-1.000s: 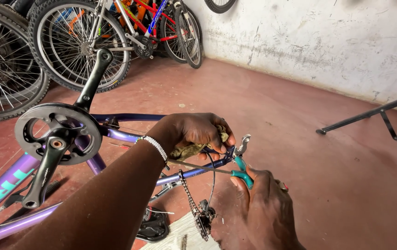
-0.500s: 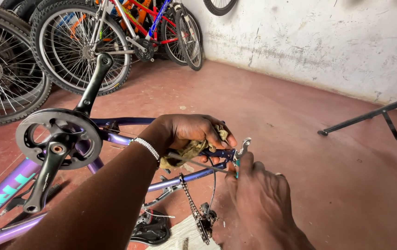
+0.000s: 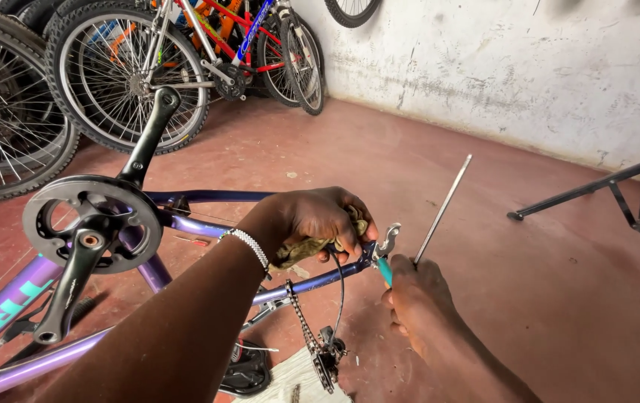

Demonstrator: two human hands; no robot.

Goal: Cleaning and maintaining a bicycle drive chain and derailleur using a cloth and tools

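Observation:
A purple bicycle frame [image 3: 208,227] lies upside down in front of me, its chainring and black crank [image 3: 92,231] at the left. My left hand [image 3: 312,220] grips the rear end of the frame with a dirty rag [image 3: 308,250] bunched under the fingers, next to the silver dropout [image 3: 388,237]. My right hand [image 3: 417,295] holds a long screwdriver [image 3: 439,213] by its teal handle, the metal shaft pointing up and away from the frame. A chain and rear derailleur [image 3: 323,354] hang loose below the frame.
Several bicycles lean against the back wall at the upper left, wheels [image 3: 129,71] facing me. A black metal stand [image 3: 603,190] reaches in from the right. The floor is red concrete, and a pale cloth or board [image 3: 294,380] lies under the derailleur.
My right hand has drawn back from the dropout and swung the screwdriver up, so its shaft now points away. My left hand has kept its grip on the frame.

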